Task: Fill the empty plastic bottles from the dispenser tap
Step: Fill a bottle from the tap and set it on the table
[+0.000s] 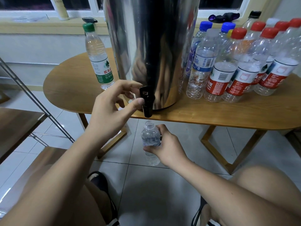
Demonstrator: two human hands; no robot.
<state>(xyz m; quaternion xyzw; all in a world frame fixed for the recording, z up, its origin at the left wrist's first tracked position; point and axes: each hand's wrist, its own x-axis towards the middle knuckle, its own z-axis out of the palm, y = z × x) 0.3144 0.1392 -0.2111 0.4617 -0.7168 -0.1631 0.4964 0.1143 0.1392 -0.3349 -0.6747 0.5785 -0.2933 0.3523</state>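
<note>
Head view looks down on a tall steel dispenser (pixel 154 46) standing at the front edge of a wooden table (pixel 211 111), with its black tap (pixel 146 101) hanging out past the edge. The left hand (pixel 112 108) reaches in from the left, fingers curled: the index tip rests on the top of the tap's lever and the thumb touches its side, so the tap is pinched between them. This hand hides the left part of the tap.

Below, off the table and above the tiled floor (pixel 154 185), the right hand (pixel 167 144) grips a small uncapped bottle (pixel 150 141) around its middle. The bottle stands upright, its open mouth just under the spout with a gap between them. How much water it holds I cannot tell.

A green-capped bottle (pixel 99 57) stands on the table left of the dispenser. A crowd of red- and blue-capped bottles (pixel 236 62) is packed together on the right. On the windowsill behind lie a phone (pixel 89 19) and a dark cloth (pixel 224 16). A slanted metal frame (pixel 32 95) stands at the left, well apart from the arms.
</note>
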